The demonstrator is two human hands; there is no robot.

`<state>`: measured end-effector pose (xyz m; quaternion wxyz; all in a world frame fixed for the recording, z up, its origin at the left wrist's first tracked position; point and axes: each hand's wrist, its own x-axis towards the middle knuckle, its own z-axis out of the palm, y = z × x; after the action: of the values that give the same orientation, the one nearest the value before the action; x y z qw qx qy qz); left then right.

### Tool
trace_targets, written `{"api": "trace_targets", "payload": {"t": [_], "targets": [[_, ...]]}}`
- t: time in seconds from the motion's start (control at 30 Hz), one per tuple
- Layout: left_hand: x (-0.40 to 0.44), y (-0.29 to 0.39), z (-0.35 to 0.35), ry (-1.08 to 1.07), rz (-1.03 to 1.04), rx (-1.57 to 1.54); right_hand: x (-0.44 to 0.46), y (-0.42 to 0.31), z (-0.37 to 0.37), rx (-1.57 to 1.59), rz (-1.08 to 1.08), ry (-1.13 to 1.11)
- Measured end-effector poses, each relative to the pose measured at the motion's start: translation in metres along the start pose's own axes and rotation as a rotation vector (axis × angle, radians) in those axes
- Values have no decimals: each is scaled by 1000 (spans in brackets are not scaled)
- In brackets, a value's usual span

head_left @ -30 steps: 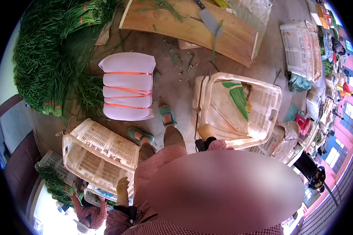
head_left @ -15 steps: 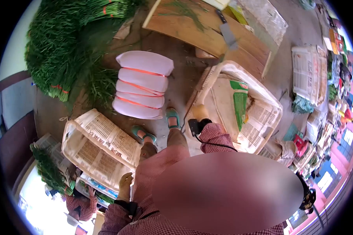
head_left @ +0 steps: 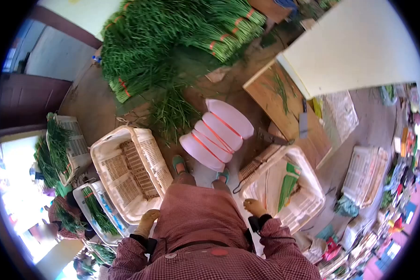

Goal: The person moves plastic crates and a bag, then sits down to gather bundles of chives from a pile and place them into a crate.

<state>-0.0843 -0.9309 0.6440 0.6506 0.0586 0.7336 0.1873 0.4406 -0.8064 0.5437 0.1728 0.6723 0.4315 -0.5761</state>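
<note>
My left hand (head_left: 148,218) hangs beside the near rim of an upright white plastic basket (head_left: 165,179), fingers loosely apart; whether it touches the rim I cannot tell. The basket is dirty and holds nothing I can see. My right hand (head_left: 254,207) is at the near left edge of a second white basket (head_left: 316,205), fingers loose and nothing visible in them. A flattened carton with a green panel (head_left: 289,186) lies inside that basket. Between and beyond my feet stands a pale pink padded bundle (head_left: 218,135) wound with orange straps.
Bundled green stalks (head_left: 172,32) are heaped at the back. Loose stalks (head_left: 170,112) lie nearer. A cleaver (head_left: 303,123) rests on a wooden board (head_left: 284,102). Crates of greens (head_left: 95,205) and a person (head_left: 63,212) are at left; another white crate (head_left: 366,172) stands at right.
My view has turned and lifted. My right hand has come back from the right basket's upper side towards my body. The left basket now shows its open inside more; my left hand stays by it.
</note>
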Motion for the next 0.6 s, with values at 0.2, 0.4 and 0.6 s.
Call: {"api": "trace_targets", "payload": {"t": [0.2, 0.4, 0.6], "targets": [[25, 21, -51, -154, -40, -69, -32, -97, 13, -202, -35, 77], [61, 92, -130, -211, 249, 43, -47, -253, 39, -130, 11, 90], [102, 97, -209, -54, 44, -307, -11, -320, 69, -106, -148, 309]]}}
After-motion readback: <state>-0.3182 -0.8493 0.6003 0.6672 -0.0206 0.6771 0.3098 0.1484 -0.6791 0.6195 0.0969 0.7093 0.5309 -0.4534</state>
